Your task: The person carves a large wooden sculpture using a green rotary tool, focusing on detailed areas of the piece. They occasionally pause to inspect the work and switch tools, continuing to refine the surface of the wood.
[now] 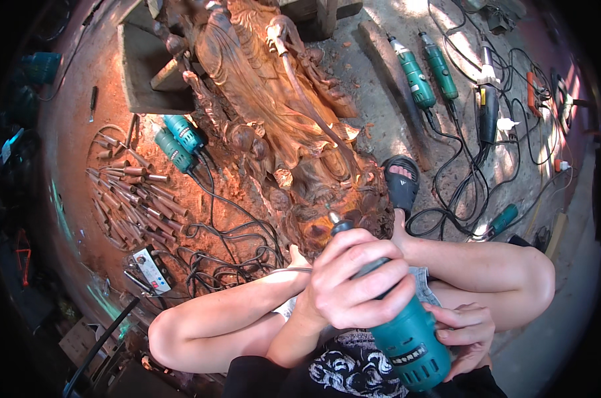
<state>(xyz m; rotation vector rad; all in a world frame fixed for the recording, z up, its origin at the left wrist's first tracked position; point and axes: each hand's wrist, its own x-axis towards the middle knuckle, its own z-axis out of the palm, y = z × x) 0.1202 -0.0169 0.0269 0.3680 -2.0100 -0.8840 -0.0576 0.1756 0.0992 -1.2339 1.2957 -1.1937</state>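
Observation:
A teal electric die grinder lies across my lap, its nose pointing up and left. My left hand wraps around its dark front part, just behind the collet and bit. With bent fingers, my right hand holds the right side of the teal housing near its rear. Beyond the bit lies a large reddish-brown wood carving of a robed figure, its base between my feet. The bit's tip is in front of the carved base; whether they touch I cannot tell.
Several carving chisels lie fanned out at left, near two teal grinders and a white control box. More grinders rest at upper right among tangled cables. A wooden box frame stands beside the carving.

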